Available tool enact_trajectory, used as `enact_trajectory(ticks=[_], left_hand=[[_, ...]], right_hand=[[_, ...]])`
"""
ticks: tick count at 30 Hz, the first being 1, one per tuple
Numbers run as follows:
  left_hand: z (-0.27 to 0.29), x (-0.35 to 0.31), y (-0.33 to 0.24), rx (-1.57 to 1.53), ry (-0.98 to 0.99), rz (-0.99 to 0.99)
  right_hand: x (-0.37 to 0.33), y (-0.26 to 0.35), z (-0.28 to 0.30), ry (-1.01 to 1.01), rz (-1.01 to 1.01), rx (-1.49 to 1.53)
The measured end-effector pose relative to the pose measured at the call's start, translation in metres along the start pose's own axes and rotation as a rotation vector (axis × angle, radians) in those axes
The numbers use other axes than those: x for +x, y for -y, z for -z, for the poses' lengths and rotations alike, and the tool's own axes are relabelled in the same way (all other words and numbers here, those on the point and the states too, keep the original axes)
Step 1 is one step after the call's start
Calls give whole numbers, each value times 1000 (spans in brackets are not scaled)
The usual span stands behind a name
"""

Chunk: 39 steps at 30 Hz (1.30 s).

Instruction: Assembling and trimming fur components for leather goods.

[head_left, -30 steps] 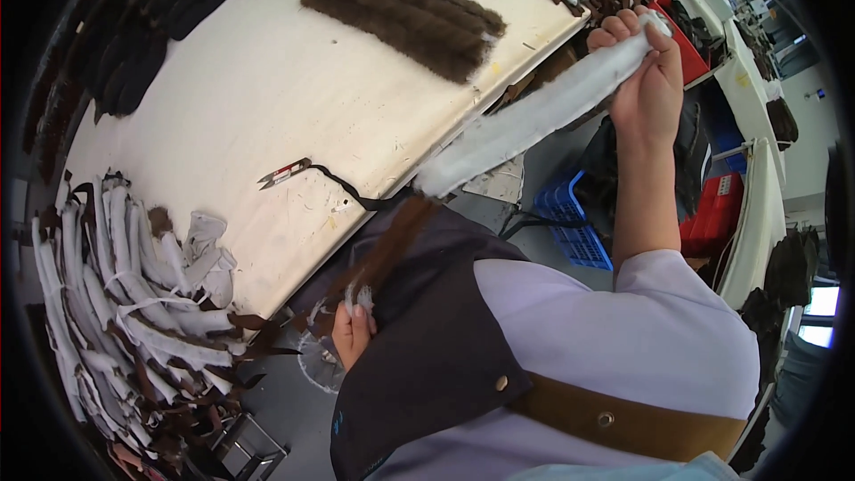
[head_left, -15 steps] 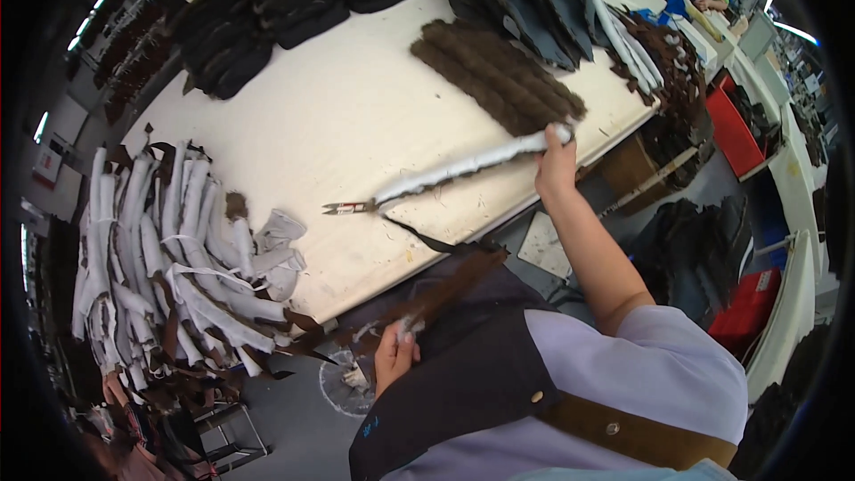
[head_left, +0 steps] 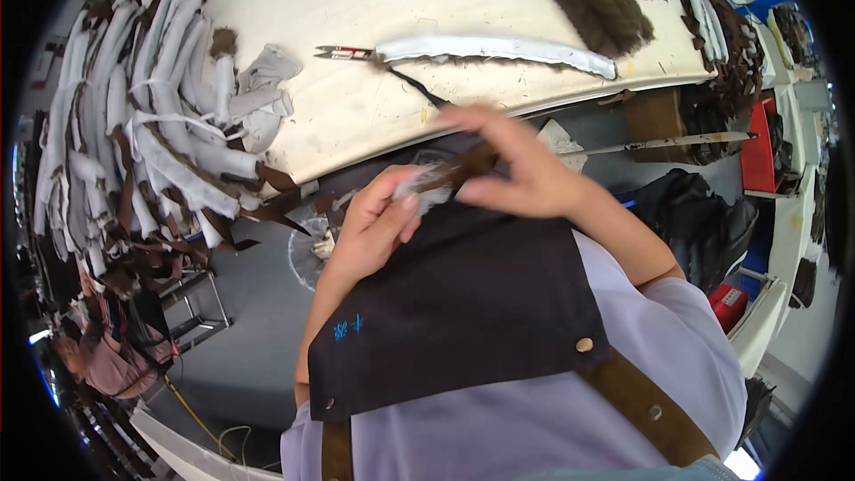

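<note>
My left hand (head_left: 378,218) is closed on a strip of brown material (head_left: 450,171) with loose white fluff along it, in front of my apron. My right hand (head_left: 525,165) is blurred, its thumb and fingers spread apart on either side of the strip's far end. A long white padded roll with dark fuzzy edges (head_left: 499,46) lies along the near part of the table. Small thread snips (head_left: 346,52) lie against its left end, and a dark strap (head_left: 414,85) runs from there over the table edge.
A big heap of bundled white rolls (head_left: 178,107) fills the left side, with grey gloves (head_left: 265,93) beside it. Brown fur (head_left: 592,0) lies at the back right. A clear plastic bag (head_left: 307,254) hangs below the table edge. Red bins (head_left: 761,147) stand at the right.
My right hand has let go of the white roll, now lying on the table, and has come down and left to the brown strip. My view has shifted toward the near side.
</note>
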<state>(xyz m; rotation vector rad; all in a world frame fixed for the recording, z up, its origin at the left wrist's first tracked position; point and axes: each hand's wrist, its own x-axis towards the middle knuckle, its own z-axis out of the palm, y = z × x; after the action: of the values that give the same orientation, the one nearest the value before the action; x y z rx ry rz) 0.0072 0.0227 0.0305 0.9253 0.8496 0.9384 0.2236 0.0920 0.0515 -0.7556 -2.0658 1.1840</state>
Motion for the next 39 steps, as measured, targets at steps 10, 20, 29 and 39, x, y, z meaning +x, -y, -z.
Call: enact_trajectory(ticks=[10, 20, 29, 39], left_hand=[[73, -63, 39, 934, -530, -108], [63, -65, 69, 969, -636, 86], [39, -37, 30, 1022, -383, -110], [38, -32, 46, 972, -412, -112]], right_hand=[[-49, -77, 2, 235, -327, -266], [-71, -87, 13, 15, -180, -830], [-27, -106, 111, -458, -178, -1180], [-48, -96, 139, -817, -325, -549]])
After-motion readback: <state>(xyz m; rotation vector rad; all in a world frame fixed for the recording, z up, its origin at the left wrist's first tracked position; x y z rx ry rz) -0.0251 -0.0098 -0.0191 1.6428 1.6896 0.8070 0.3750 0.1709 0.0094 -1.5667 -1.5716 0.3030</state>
